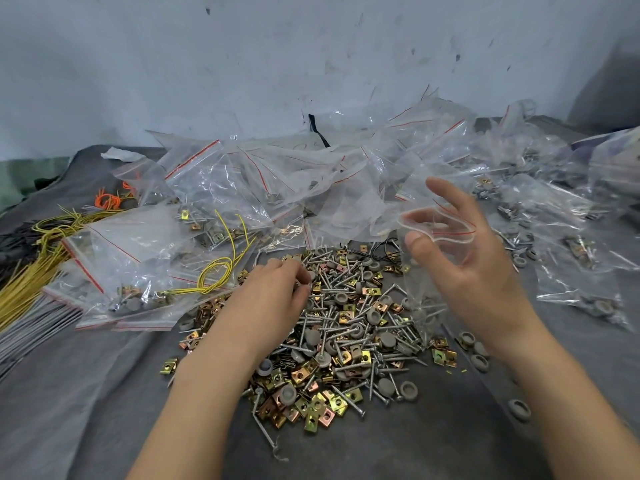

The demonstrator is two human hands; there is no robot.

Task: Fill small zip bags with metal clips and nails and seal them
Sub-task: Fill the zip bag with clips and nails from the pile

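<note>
— What takes up the most room?

— A stained pale wall (242,64), and below it the worktop (104,393) under a grey cloth. A drift of clear bags (277,174) with red zip lines runs along the far edge from left to right. Several near the left and right edges have hardware in them.

— And the loose hardware?

— One heap (346,334) in the middle of the worktop, reaching towards the near edge and touching the bags on its far side.

— Anything at the left edge?

— Yellow wires (45,271) fanned out there, with one coil lying on the filled bags. Further back lies a small tangle of orange ties (109,200).

— The hands?

— The left hand (273,292) is down on the heap's far left part, fingers curled into the pieces. I cannot tell whether it grips any. The right hand (478,265) is raised over the heap's right side, grasping one bag (420,285). The thumb is hooked in the mouth and the fingers are behind it, so the mouth gapes and the body hangs down to the heap.

— What is in the heap?

— Silver nails (349,405) with threaded shanks, brassy folded clips (313,419) and round grey caps (408,389), all mixed. A few caps and clips lie apart towards the right edge.
</note>
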